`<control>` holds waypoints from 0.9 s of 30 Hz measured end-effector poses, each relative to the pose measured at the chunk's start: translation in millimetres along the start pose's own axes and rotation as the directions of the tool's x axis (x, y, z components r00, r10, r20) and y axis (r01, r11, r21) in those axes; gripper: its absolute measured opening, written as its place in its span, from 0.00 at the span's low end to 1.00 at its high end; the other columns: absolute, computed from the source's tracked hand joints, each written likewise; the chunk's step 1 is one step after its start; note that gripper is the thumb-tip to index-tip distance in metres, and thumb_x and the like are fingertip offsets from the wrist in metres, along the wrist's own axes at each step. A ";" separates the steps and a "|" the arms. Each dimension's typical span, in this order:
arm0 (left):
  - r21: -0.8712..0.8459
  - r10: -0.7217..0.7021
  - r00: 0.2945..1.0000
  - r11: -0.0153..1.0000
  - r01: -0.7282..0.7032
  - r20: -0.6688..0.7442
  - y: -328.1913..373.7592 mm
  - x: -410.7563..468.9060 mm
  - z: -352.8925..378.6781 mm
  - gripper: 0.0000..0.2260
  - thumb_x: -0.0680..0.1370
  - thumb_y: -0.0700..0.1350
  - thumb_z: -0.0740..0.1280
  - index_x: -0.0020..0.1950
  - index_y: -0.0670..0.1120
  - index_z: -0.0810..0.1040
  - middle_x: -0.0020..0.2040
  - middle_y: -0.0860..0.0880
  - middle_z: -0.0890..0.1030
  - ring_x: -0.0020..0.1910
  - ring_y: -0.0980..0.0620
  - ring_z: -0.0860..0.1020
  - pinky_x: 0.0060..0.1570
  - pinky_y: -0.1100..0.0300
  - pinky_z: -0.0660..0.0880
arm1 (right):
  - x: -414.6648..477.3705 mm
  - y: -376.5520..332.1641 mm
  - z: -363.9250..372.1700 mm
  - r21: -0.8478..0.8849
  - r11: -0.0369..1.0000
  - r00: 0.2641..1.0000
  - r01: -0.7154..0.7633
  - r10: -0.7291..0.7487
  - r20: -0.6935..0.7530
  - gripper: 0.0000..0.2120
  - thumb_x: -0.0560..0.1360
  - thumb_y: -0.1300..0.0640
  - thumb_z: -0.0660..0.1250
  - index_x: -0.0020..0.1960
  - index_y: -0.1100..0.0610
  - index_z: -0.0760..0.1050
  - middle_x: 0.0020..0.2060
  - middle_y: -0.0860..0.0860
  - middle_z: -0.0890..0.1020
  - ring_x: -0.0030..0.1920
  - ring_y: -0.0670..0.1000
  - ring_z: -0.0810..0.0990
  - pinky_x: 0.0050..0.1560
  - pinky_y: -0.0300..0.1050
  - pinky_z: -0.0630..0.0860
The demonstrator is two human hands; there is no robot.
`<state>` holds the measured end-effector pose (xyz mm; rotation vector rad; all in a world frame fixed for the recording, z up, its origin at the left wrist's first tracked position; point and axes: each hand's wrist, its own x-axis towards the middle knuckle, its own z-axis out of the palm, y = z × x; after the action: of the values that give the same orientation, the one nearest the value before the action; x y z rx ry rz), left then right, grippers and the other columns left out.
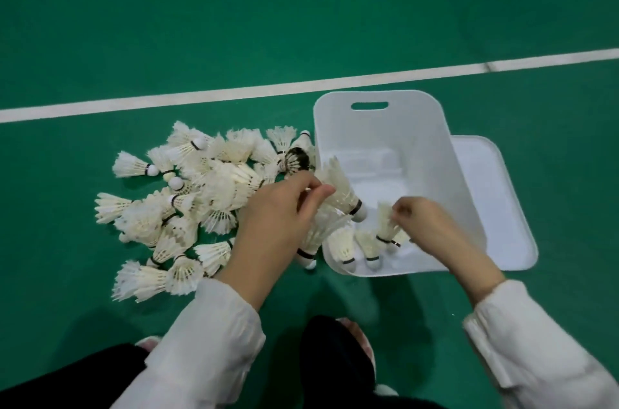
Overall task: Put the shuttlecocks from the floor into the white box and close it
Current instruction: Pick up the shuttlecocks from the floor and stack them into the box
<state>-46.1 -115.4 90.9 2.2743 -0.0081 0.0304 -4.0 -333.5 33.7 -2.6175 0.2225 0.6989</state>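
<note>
Several white feather shuttlecocks (187, 204) lie heaped on the green floor left of the open white box (432, 154). My left hand (278, 217) pinches the feathers of one shuttlecock (341, 191) over the box's left rim, its cork pointing down into the box. Inside the box, my right hand (425, 221) pinches the feathers of another shuttlecock (385, 224). Near the box's front wall a few shuttlecocks (348, 248) stand on their corks. One more shuttlecock (308, 251) sits just outside the front left corner.
The white lid (495, 207) lies flat on the floor under and to the right of the box. A white court line (234, 93) runs behind the pile. My knees and slippered feet (351, 341) are at the bottom edge.
</note>
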 end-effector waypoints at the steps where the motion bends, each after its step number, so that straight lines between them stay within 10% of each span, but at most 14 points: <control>1: 0.003 0.009 1.000 1.000 -0.009 0.016 3.5 1.3 4.9 0.11 0.76 0.55 0.63 0.45 0.49 0.79 0.27 0.55 0.73 0.26 0.58 0.69 0.29 0.61 0.66 | 4.7 3.5 7.0 -0.052 0.999 0.999 0.001 0.001 0.034 0.08 0.75 0.58 0.61 0.48 0.58 0.77 0.45 0.57 0.81 0.44 0.57 0.78 0.43 0.44 0.72; 12: 0.027 0.016 1.000 0.999 -0.016 0.015 -4.3 6.1 21.8 0.09 0.75 0.53 0.65 0.43 0.49 0.79 0.29 0.52 0.78 0.33 0.53 0.74 0.31 0.62 0.69 | 29.2 3.8 39.9 -0.132 0.983 0.895 0.131 -0.060 0.442 0.12 0.75 0.59 0.63 0.58 0.58 0.76 0.56 0.54 0.79 0.52 0.53 0.76 0.48 0.41 0.70; 16: 0.072 0.011 0.998 0.997 -0.015 0.065 -6.2 8.3 23.3 0.11 0.75 0.55 0.64 0.44 0.49 0.80 0.31 0.53 0.77 0.29 0.58 0.73 0.30 0.61 0.69 | 7.7 -4.8 8.4 0.011 0.976 0.972 0.216 -0.216 0.091 0.13 0.76 0.58 0.64 0.60 0.52 0.74 0.58 0.48 0.77 0.52 0.50 0.77 0.52 0.42 0.71; 19: 0.093 0.042 0.995 0.994 -0.050 0.091 -2.3 10.7 26.5 0.13 0.74 0.57 0.63 0.44 0.49 0.80 0.30 0.55 0.76 0.28 0.61 0.71 0.29 0.64 0.65 | -26.4 -22.8 -19.4 0.241 0.864 0.892 0.442 -0.395 -0.220 0.20 0.74 0.60 0.66 0.62 0.44 0.69 0.56 0.39 0.70 0.41 0.43 0.77 0.46 0.38 0.74; 22: 0.130 0.118 0.988 0.983 -0.130 0.095 4.2 13.3 30.3 0.11 0.75 0.54 0.64 0.44 0.49 0.80 0.30 0.54 0.76 0.28 0.56 0.72 0.30 0.59 0.69 | -44.2 -34.4 -26.9 0.168 0.815 0.832 0.554 -0.536 -0.142 0.25 0.72 0.60 0.69 0.64 0.42 0.65 0.60 0.39 0.64 0.38 0.47 0.79 0.44 0.44 0.77; 27: 0.202 0.173 0.973 0.958 -0.203 0.155 18.3 12.2 40.1 0.12 0.77 0.53 0.63 0.46 0.46 0.79 0.35 0.48 0.81 0.33 0.49 0.75 0.35 0.53 0.73 | -43.2 -31.8 -34.1 0.111 0.827 0.833 0.551 -0.537 -0.135 0.05 0.74 0.56 0.66 0.48 0.52 0.70 0.53 0.42 0.68 0.40 0.52 0.79 0.44 0.54 0.76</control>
<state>-33.5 -157.7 79.2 2.4821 -0.3080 -0.0242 -18.0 -317.8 93.7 -2.3948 -0.4259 0.3345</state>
